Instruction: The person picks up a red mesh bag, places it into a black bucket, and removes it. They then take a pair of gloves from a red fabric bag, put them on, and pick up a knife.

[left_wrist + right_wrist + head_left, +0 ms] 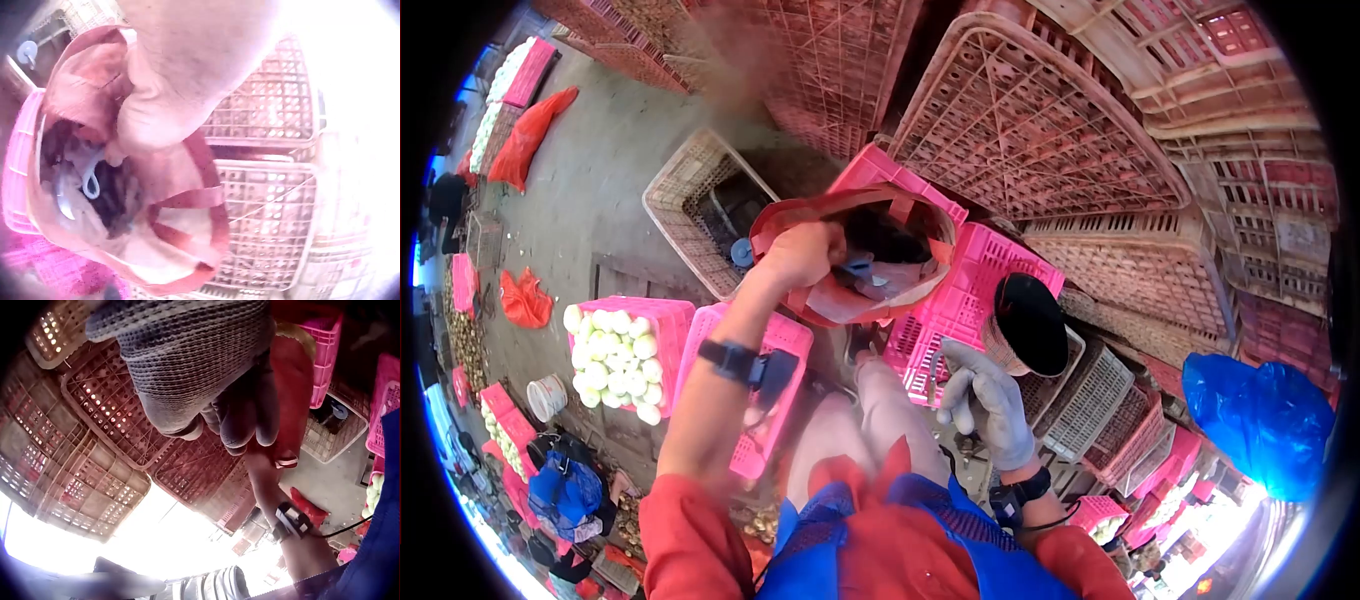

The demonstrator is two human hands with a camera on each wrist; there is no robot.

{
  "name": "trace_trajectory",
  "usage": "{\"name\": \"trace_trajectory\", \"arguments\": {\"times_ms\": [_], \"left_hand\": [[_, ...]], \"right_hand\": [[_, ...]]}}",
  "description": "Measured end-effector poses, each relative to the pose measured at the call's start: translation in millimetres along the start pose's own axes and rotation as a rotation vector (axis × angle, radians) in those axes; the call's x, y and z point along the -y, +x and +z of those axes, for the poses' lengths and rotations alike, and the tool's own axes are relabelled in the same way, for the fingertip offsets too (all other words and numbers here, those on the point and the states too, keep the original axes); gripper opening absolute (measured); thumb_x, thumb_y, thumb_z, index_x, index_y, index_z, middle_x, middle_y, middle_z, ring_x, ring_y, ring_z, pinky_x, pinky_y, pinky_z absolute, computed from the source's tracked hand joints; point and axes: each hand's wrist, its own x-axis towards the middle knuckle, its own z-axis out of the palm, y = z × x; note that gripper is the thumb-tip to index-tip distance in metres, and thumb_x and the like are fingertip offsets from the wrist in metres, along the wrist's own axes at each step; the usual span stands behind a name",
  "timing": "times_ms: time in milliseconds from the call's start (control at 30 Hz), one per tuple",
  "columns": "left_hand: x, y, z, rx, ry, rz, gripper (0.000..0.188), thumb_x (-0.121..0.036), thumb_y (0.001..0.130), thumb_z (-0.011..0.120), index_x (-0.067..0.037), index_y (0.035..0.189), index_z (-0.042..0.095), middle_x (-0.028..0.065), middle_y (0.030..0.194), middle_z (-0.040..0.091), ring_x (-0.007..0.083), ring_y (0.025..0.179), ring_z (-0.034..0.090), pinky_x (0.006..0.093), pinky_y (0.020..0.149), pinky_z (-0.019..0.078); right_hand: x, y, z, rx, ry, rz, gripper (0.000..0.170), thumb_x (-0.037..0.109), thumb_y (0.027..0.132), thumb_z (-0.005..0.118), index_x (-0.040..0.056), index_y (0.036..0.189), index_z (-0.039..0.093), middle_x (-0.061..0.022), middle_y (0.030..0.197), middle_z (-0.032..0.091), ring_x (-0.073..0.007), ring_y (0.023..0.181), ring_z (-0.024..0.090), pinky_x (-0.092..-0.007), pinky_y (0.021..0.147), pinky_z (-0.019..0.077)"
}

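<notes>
An open red bag (870, 310) with a pale lining stands on a pink plastic crate, dark items and crumpled clear plastic inside. My bare left hand (805, 255) reaches over its near left rim, fingers curled and pointing into the opening. Close by its fingertips in the left wrist view is a light-blue loop (92, 182); I cannot tell whether the fingers grip it or the bag. My right hand (990, 400), in a grey knit glove, hovers right of the bag with fingers loosely bent and nothing visible in them. Beside it stands a round black-topped container (1032, 325).
Stacked, dirty reddish crates (1040, 120) rise behind the bag. A beige crate (675, 190) with a blue round item stands left of it. Pink crates, one heaped with peeled onions (615, 360), sit at left. A blue plastic bag (1255, 420) lies at right.
</notes>
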Motion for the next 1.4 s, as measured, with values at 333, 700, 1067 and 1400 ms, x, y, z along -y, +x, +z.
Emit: {"name": "trace_trajectory", "arguments": {"times_ms": [333,700,1067,1400], "left_hand": [[14.1,-97.4,9.9,-0.237,-2.001,0.512,0.041,-0.021,0.099,0.062,-0.003,0.134,0.052,0.0135,0.127,0.062,0.0261,0.118,0.061,0.0427,0.102,0.0496],[31.4,-126.3,82.6,-0.389,-2.761,0.688,0.051,-0.011,0.090,0.059,0.004,0.138,0.050,0.0212,0.141,0.055,0.0358,0.133,0.051,0.0546,0.120,0.0309],[22.0,-166.3,49.3,-0.505,-2.299,0.533,0.053,-0.015,0.090,0.071,-0.001,0.138,0.051,0.0147,0.135,0.061,0.0273,0.124,0.060,0.0452,0.109,0.0457],[74.4,-226.4,72.0,-0.262,-1.750,0.332,0.052,-0.037,0.089,0.072,0.001,0.122,0.061,0.0164,0.136,0.059,0.0260,0.121,0.061,0.0420,0.106,0.0467]], "right_hand": [[2.5,6.2,26.3,0.180,0.029,-0.012,0.054,0.031,0.104,0.045,-0.0060,0.143,0.046,-0.0067,0.097,0.069,-0.0112,0.088,0.062,-0.0247,0.079,0.0484],[-3.3,55.2,120.4,0.408,0.285,0.090,0.080,0.047,0.099,0.058,0.0068,0.158,0.021,-0.0145,0.153,0.040,-0.0215,0.129,0.053,-0.0386,0.105,0.0458],[-31.3,81.4,142.5,0.189,0.305,0.037,0.027,0.021,0.100,0.060,0.0070,0.123,0.059,-0.0023,0.101,0.066,-0.0079,0.078,0.061,-0.0226,0.068,0.0500],[34.1,34.8,153.7,0.071,-0.019,-0.226,0.016,0.010,0.093,0.063,0.0008,0.107,0.064,-0.0051,0.085,0.067,-0.0110,0.067,0.062,-0.0251,0.065,0.0518]]}}
